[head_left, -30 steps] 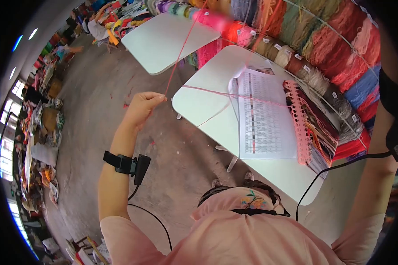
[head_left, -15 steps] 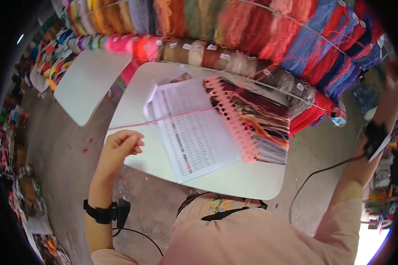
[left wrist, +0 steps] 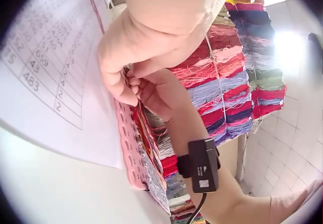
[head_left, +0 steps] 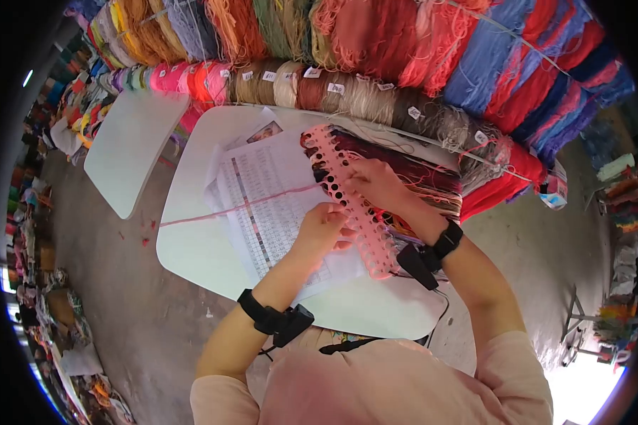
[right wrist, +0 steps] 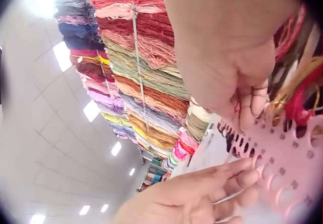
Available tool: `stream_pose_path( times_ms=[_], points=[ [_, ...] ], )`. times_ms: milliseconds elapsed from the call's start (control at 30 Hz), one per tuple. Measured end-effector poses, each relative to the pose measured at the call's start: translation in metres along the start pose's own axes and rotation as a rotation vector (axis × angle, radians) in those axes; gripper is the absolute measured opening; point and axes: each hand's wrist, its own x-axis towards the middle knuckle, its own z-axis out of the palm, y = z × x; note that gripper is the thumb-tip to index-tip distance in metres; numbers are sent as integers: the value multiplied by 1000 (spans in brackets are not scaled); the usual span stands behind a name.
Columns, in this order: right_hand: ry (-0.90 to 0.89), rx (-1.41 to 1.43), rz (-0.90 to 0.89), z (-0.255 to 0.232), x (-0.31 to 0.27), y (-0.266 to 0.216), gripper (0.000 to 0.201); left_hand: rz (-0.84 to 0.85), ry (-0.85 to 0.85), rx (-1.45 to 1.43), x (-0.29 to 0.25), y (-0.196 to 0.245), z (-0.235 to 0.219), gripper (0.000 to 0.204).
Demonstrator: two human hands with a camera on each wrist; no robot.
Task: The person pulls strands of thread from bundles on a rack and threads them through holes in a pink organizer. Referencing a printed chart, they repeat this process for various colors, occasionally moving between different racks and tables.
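A pink punched thread card lies aslant on the white table, with bundles of coloured thread tied through its holes. My right hand is over the card's holed strip, thumb and fingertips pinching a thin reddish thread in the right wrist view. At the card's near edge is my left hand, fingers loosely bent and fingertips right by the holes. The two hands' fingertips come close together in the left wrist view. A strand of pink yarn runs from the card across a printed number chart.
Bundles of dyed yarn hang on a rack behind the table, above a row of tagged skeins. Another white table stands at the left. A black cable trails from my right wrist camera.
My right hand has come in from the far right onto the card. My left hand has moved right from the table's left side, where it earlier held a raised pink strand, to the card's edge.
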Motion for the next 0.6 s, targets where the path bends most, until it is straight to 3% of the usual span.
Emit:
stream_pose_path(
  times_ms=[233, 600],
  points=[
    [25, -154, -33, 0, 0, -6, 10, 18, 129, 49, -4, -1, 2, 34],
    [86, -319, -182, -3, -4, -4, 9, -87, 18, -86, 5, 11, 2, 28]
  ],
)
